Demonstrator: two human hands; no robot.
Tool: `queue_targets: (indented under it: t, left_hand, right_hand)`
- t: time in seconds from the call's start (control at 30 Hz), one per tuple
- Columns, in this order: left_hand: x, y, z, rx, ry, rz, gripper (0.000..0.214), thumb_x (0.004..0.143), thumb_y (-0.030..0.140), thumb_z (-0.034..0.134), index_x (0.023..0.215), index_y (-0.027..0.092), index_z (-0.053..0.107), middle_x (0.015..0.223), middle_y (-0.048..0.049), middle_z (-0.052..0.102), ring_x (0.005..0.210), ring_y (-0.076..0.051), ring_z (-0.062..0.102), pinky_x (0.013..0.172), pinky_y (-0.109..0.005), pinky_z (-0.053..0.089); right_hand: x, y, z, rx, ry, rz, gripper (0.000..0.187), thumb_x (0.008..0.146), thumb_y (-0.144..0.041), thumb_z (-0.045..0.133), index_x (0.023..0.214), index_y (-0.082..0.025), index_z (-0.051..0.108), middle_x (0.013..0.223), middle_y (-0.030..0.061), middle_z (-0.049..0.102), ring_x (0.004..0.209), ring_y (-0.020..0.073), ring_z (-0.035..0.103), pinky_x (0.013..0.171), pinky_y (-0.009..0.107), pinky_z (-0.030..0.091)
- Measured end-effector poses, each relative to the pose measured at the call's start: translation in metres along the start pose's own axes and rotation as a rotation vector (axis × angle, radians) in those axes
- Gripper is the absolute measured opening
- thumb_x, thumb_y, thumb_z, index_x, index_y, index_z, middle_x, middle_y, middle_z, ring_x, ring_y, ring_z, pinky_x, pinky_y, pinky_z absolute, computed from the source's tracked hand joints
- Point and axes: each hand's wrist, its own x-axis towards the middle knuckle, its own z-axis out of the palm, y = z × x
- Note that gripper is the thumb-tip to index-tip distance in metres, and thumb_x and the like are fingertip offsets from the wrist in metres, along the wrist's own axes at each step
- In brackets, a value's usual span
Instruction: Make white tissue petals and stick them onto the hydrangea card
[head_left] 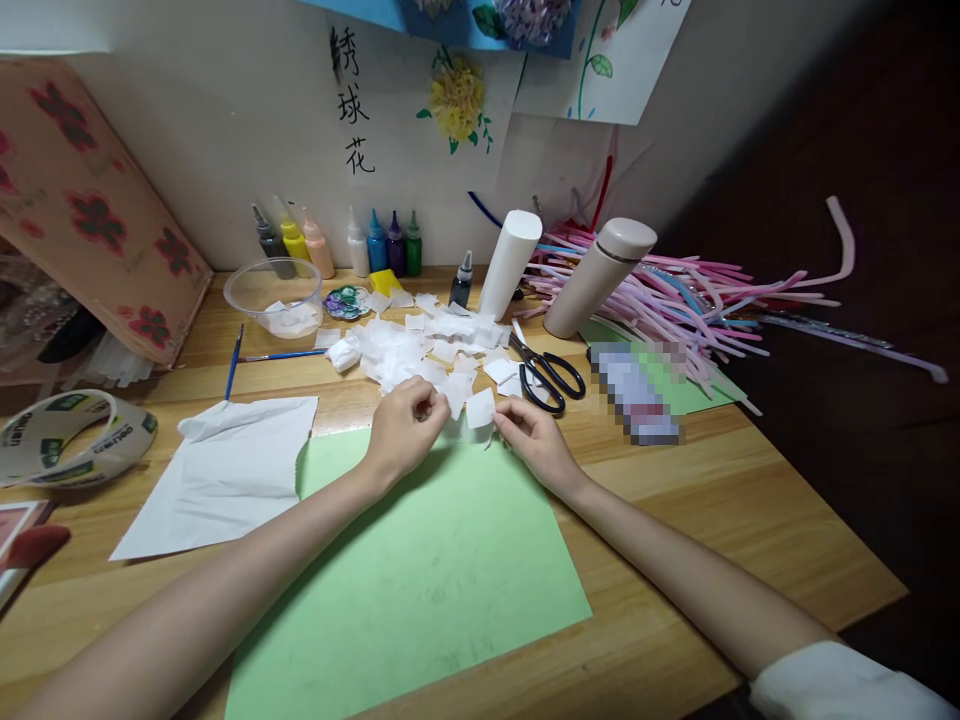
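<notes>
Between finger and thumb of my right hand (536, 440) is a small white square of tissue paper (481, 408), lifted by its right edge over the far edge of a green sheet of paper (420, 570). Close by on the left, my left hand (405, 425) is curled with its fingertips pinched together. Loose tissue lies right at those fingertips, and I cannot make out whether they hold any of it. Just beyond both hands spreads a pile of white tissue pieces (397, 350). Black-handled scissors (547, 370) rest to the right of the pile.
A clear bowl (274, 300), paint bottles (375, 245) and a paint-stained palette (347, 302) stand at the back. At left are a tissue sheet (232, 470), paintbrushes (234, 360) and a tape roll (82, 437). Two bottles (600, 275) and pipe cleaners (690, 300) occupy the right.
</notes>
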Motion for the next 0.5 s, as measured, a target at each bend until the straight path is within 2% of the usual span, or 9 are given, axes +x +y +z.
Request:
queue_targets:
  t: [0.13, 0.27, 0.37, 0.5]
  left_hand:
    - [-0.0046, 0.0066, -0.0001, 0.129, 0.100, 0.130, 0.009, 0.075, 0.025, 0.057, 0.075, 0.018, 0.051, 0.079, -0.0025, 0.050, 0.077, -0.016, 0.047, 0.068, -0.028, 0.039]
    - [-0.0074, 0.0072, 0.0022, 0.173, -0.006, 0.340, 0.016, 0.079, 0.029, 0.056, 0.090, 0.019, 0.061, 0.087, -0.0046, 0.054, 0.082, -0.017, 0.049, 0.071, -0.030, 0.039]
    - [-0.0076, 0.0035, 0.0050, 0.189, -0.056, 0.406, 0.018, 0.082, 0.033, 0.055, 0.090, 0.021, 0.065, 0.083, -0.0042, 0.057, 0.078, -0.017, 0.049, 0.067, -0.029, 0.038]
    - [-0.0071, 0.0000, 0.0070, 0.169, -0.040, 0.403, 0.019, 0.083, 0.033, 0.055, 0.082, 0.020, 0.068, 0.076, -0.0037, 0.058, 0.073, -0.015, 0.050, 0.062, -0.027, 0.037]
  right_hand:
    - [-0.0003, -0.0020, 0.0002, -0.015, -0.010, -0.010, 0.021, 0.085, -0.033, 0.051, 0.073, -0.017, 0.057, 0.071, 0.0007, 0.051, 0.062, 0.0115, 0.047, 0.057, 0.024, 0.037]
    - [-0.0010, -0.0044, 0.0006, -0.018, -0.063, -0.031, 0.020, 0.085, -0.031, 0.052, 0.073, -0.016, 0.059, 0.070, 0.0010, 0.053, 0.065, 0.0124, 0.049, 0.059, 0.024, 0.038]
    - [-0.0013, -0.0048, 0.0005, -0.024, -0.109, -0.043, 0.020, 0.085, -0.030, 0.052, 0.074, -0.017, 0.061, 0.069, 0.0008, 0.054, 0.066, 0.0128, 0.050, 0.060, 0.025, 0.038]
    - [-0.0015, -0.0032, 0.0003, -0.034, -0.113, -0.044, 0.017, 0.085, -0.028, 0.052, 0.079, -0.017, 0.063, 0.073, 0.0013, 0.054, 0.067, 0.0129, 0.051, 0.061, 0.025, 0.039]
